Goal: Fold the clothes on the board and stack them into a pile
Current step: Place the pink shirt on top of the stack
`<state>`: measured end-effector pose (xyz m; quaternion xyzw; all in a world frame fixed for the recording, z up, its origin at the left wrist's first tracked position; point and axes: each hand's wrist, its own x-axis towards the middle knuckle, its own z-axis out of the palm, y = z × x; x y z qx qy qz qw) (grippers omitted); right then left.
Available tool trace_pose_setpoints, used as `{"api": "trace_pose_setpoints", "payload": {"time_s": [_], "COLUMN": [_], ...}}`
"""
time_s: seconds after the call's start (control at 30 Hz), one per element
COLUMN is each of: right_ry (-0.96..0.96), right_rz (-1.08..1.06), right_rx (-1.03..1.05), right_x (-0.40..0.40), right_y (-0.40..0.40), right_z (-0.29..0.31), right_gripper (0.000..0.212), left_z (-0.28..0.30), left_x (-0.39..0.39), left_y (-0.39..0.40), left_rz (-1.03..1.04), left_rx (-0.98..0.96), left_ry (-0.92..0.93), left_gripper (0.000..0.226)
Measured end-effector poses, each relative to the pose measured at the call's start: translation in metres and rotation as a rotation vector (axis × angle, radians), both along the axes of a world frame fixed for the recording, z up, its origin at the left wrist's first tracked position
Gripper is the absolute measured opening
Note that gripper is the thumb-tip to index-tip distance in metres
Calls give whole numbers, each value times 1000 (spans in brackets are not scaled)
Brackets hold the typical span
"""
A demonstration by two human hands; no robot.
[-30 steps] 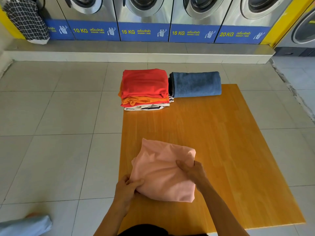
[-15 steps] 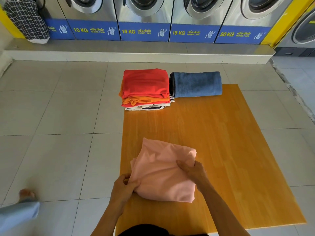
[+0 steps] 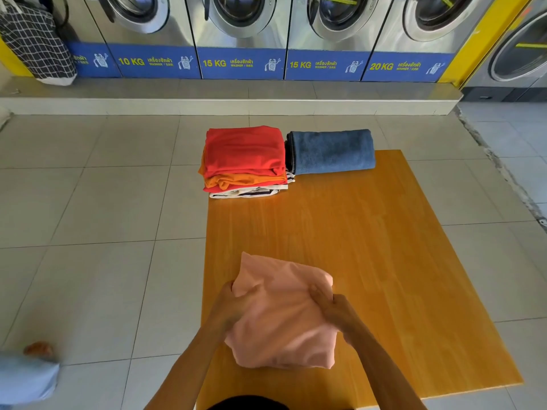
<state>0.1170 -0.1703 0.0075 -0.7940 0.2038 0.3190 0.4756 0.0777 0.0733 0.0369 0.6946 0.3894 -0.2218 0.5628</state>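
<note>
A folded pink garment (image 3: 284,315) sits at the near left of the orange wooden board (image 3: 384,261). My left hand (image 3: 233,309) grips its left edge and my right hand (image 3: 331,309) grips its right edge; the cloth bunches between them and looks slightly raised. At the board's far left corner stands a pile of folded clothes (image 3: 245,161): red on top, orange below, a striped white piece at the bottom. A folded blue towel (image 3: 331,150) lies beside the pile on its right.
A row of washing machines (image 3: 242,31) on a raised step lines the far wall. A checked bag (image 3: 35,45) hangs at the far left. Another person's foot and light blue trouser leg (image 3: 26,374) are on the tiled floor at the near left.
Both my hands have shifted up along the pink garment's sides and drawn it together, lifting it slightly. The other person's foot has moved on the floor at the near left.
</note>
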Motion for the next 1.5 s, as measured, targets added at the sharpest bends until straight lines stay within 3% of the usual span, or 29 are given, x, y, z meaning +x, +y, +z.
{"api": "trace_pose_setpoints", "payload": {"time_s": [0.07, 0.33, 0.47, 0.57, 0.77, 0.93, 1.13, 1.23, 1.33, 1.43, 1.5], "right_ry": [-20, -65, -160, -189, -264, -357, -461, -473, -420, -288, -307], "right_rz": [-20, -112, -177, -210, -147, 3, 50, 25, 29, 107, 90], "right_rx": [20, 174, 147, 159, 187, 266, 343, 308, 166, 22, -15], "right_x": [-5, -16, -2, 22, 110, 216, 339, 379, 393, 381, 377], "right_y": [-1, 5, 16, 24, 53, 91, 142, 167, 181, 181, 177], "right_z": [3, 0, 9, 21, 65, 132, 184, 171, 130, 80, 61], "right_gripper": [54, 76, 66, 59, 50, 48, 40, 37, 34, 21, 21], "left_z": [0, -3, 8, 16, 59, 111, 149, 136, 97, 51, 37], "left_x": [-5, -19, -9, 8, 77, 160, 261, 300, 324, 325, 322], "left_y": [2, 11, 22, 32, 62, 103, 147, 162, 166, 161, 162], "left_rz": [2, 106, 100, 84, 147, 195, 297, 350, 341, 248, 256], "left_rx": [-47, -159, -245, -198, 33, 16, 21, 55, 188, 291, 287], "left_ry": [36, 15, -63, -117, -273, -455, -610, -608, -459, -274, -259], "left_gripper": [106, 83, 60, 57, 53, 36, 43, 39, 26, 33, 36]}}
